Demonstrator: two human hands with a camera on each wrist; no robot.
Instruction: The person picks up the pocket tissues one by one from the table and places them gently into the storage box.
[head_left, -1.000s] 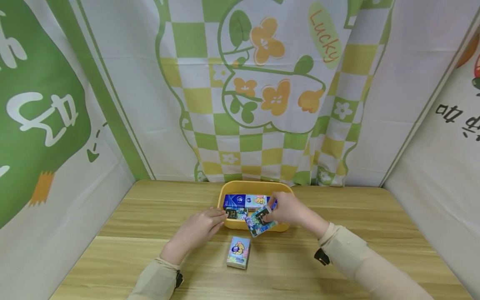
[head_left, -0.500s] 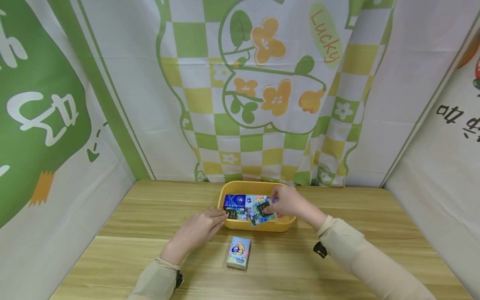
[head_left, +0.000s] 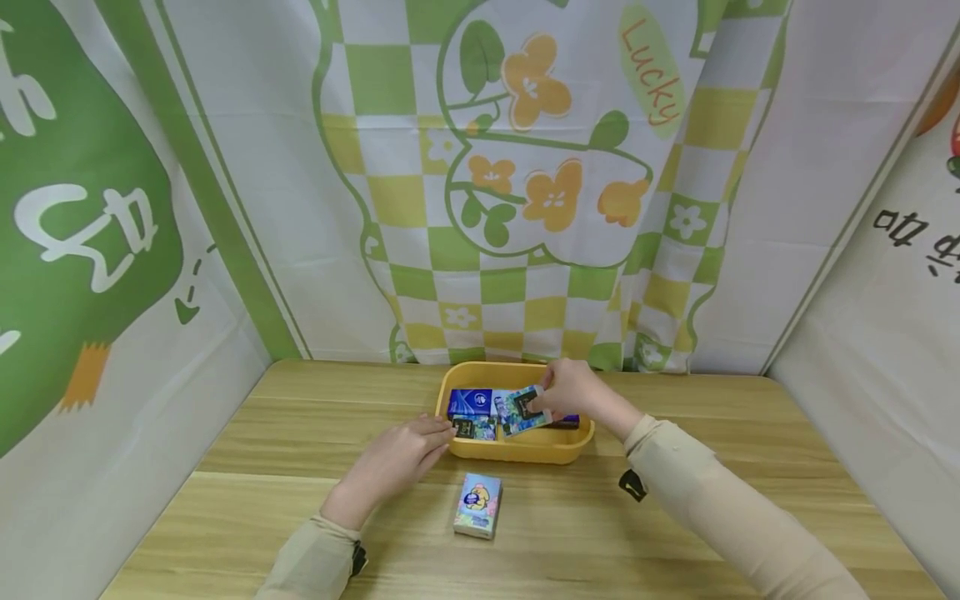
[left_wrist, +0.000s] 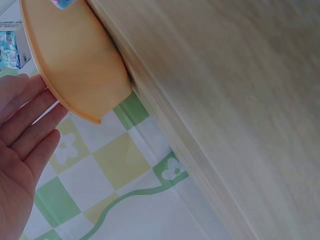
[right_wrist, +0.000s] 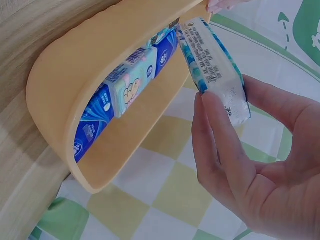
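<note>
Over the yellow plastic bin [head_left: 517, 452], my right hand [head_left: 581, 392] pinches a pocket tissue pack [head_left: 517, 414] with a blue-green floral print and a black label. Its pale underside with printed text shows in the right wrist view, the thumb on one side and fingers on the other. My left hand [head_left: 401, 450] has its straight fingers touching the bin's near left rim, as the left wrist view [left_wrist: 32, 130] also shows. Inside the bin lie a dark blue tissue pack [head_left: 470, 402], another floral pack [head_left: 475, 427] and, in the right wrist view, a light blue cartoon pack [right_wrist: 132, 87].
A light blue tissue pack with a yellow cartoon figure [head_left: 477, 505] lies on the wooden table [head_left: 300, 433] in front of the bin. A checked curtain [head_left: 510, 292] hangs just behind the table's far edge. Printed cloth walls stand at both sides.
My right hand has moved the floral tissue pack up and away from me, from the bin's front rim to over its middle. My left hand stays at the rim.
</note>
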